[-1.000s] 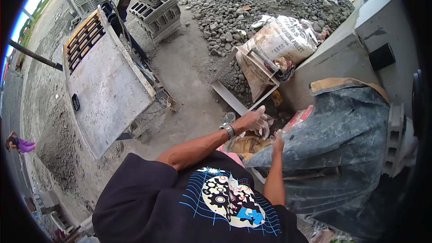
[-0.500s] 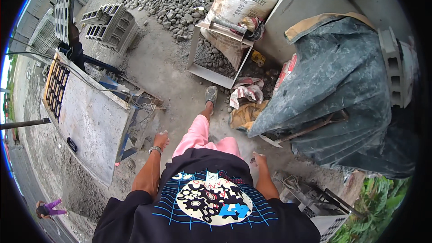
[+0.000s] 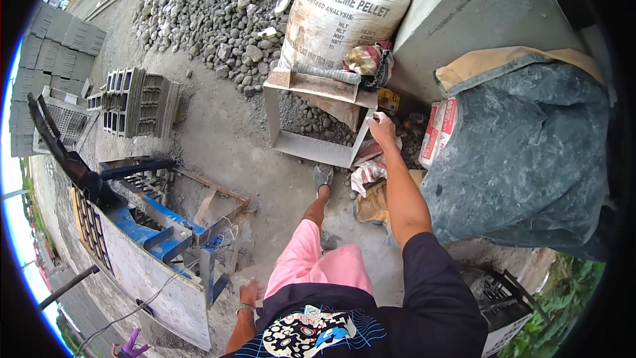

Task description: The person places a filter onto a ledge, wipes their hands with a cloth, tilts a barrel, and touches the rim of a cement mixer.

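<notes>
My right hand (image 3: 382, 130) reaches forward, its fingers curled at the right side of a grey open box frame (image 3: 311, 148). The frame stands on the ground around some gravel, and a white feed sack (image 3: 344, 16) rises behind it. Low beside my left thigh, my left hand (image 3: 251, 292) hangs with its fingers apart, holding nothing; a watch is on that wrist. Just beyond the right hand lie a yellow object (image 3: 388, 99) and a red and white bag (image 3: 438, 131). A crumpled white and red sack (image 3: 368, 174) is under my right forearm.
A gravel heap (image 3: 218, 20) spreads ahead. Hollow blocks (image 3: 142, 103) stand at left, beyond a blue metal machine (image 3: 169, 235) with a pale panel. A dusty dark tarp (image 3: 523, 159) covers a pile at right, against a concrete wall (image 3: 490, 13). Another person (image 3: 132, 345) shows at lower left.
My right hand has moved forward from beside my hip to the box frame. My body has come nearer the frame, and the view has turned. The left hand remains low, at my side.
</notes>
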Available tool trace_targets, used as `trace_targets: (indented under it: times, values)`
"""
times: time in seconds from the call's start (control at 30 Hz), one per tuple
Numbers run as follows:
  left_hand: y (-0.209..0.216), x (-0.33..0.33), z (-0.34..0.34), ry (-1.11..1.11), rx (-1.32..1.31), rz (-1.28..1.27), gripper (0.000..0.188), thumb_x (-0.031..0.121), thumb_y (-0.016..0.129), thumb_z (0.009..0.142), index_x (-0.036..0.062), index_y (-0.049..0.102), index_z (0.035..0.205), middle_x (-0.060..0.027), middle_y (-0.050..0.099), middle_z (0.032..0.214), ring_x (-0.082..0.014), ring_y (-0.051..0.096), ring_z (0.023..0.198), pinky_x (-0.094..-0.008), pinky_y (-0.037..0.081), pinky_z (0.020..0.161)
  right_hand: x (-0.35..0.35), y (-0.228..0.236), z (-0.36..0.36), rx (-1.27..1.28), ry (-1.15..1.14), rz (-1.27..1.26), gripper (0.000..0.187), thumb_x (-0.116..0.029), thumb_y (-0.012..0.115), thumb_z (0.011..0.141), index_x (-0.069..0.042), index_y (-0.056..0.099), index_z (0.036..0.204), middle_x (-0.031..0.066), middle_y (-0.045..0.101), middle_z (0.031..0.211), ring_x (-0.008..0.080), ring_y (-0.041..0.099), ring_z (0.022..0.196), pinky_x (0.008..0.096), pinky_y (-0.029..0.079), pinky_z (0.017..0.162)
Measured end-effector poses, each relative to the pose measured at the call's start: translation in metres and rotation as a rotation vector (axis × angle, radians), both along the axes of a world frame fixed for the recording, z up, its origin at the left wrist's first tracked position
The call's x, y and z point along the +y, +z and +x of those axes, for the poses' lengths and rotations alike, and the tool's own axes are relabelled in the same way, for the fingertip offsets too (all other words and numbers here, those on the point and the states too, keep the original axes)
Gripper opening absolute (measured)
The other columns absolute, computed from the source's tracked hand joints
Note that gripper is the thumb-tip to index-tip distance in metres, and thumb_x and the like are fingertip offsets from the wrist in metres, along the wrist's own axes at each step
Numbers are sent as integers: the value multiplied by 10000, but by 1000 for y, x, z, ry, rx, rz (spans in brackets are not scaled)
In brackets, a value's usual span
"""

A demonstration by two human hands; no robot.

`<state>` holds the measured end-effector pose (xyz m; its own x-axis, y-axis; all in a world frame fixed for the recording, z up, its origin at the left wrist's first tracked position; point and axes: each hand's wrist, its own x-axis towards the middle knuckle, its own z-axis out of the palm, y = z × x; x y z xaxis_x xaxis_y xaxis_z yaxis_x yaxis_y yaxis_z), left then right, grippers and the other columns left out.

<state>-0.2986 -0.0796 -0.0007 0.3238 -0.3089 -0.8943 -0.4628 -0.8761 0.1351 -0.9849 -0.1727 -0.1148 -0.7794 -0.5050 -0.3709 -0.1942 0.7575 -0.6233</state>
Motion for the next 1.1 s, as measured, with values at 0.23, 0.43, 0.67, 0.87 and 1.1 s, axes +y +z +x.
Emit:
trace_targets:
  times: [0.23,0.43,0.67,0.87,1.1]
  values:
    - [14,-22,-33,89,-124,58,434,355,511,939,-37,599,1104,-172,692,886,-245,674,673,-314,513,507,-102,-30,-84,-56,12,217,649,-473,610,776,-191,512,1351,186,520,1339,348,462,1264,475,352,1036]
    - [7,-28,-47,87,-116,95,420,364,518,942,-19,615,1085,-152,695,881,-218,670,666,-312,508,523,-99,-84,-134,-112,-477,-218,464,-226,672,799,62,599,1155,155,642,1072,228,619,979,344,471,880]
    - [-5,-52,-64,53,-43,-4,431,398,519,936,6,622,1081,-136,693,872,-207,668,671,-305,503,528,-71,29,-155,-307,-985,-851,283,-104,711,776,22,636,1018,99,638,941,245,616,833,399,474,760]
    - [-14,-69,-95,-41,158,-142,419,420,503,942,33,618,1054,-121,689,859,-179,658,666,-287,497,526,-4,238,-173,-375,-626,-1457,222,-121,690,830,-35,630,1026,61,640,1010,198,590,955,385,419,886]
    - [30,-68,-201,-43,537,-295,469,472,524,930,39,610,1089,-69,674,928,-122,619,711,-254,482,587,109,386,-62,-316,-246,-1532,207,-138,635,876,-9,635,1038,102,659,1045,221,603,998,397,426,932]
